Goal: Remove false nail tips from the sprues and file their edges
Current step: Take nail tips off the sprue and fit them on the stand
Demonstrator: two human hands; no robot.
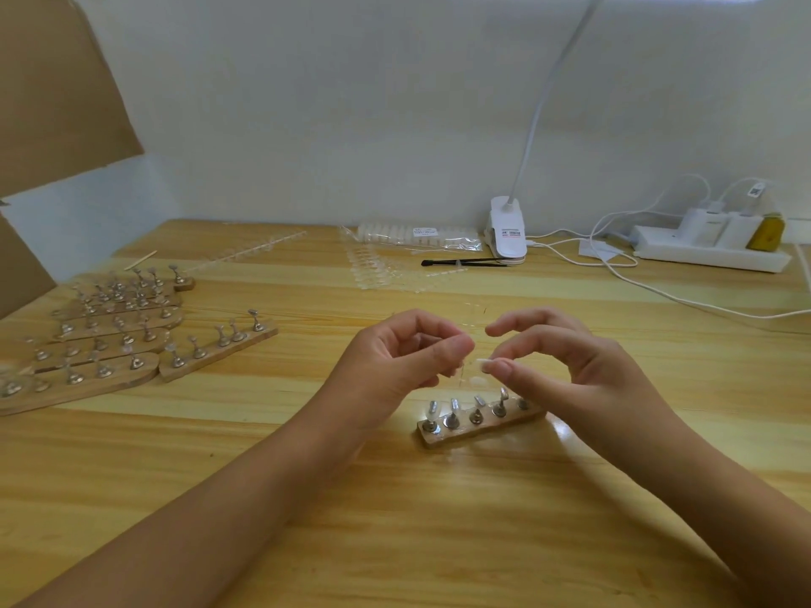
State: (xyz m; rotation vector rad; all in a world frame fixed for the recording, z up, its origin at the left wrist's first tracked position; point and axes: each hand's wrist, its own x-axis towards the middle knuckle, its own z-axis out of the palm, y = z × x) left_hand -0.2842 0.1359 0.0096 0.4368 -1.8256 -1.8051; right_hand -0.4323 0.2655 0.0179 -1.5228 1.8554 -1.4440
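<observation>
clear nail sprue (466, 368) pinched between left hand (397, 359), right hand (566, 366)

- Left hand (395, 366): bare, short plain thumbnail; left forearm (245, 484) behind its wrist uncovered.
- Right hand (570, 370): bare, short plain nails; right forearm (702, 489) likewise uncovered.

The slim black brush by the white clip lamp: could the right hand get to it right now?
Probably yes: nothing upright stands on the yellow wooden table between the right hand and the slim black brush, though that hand pinches a clear nail tip.
</observation>
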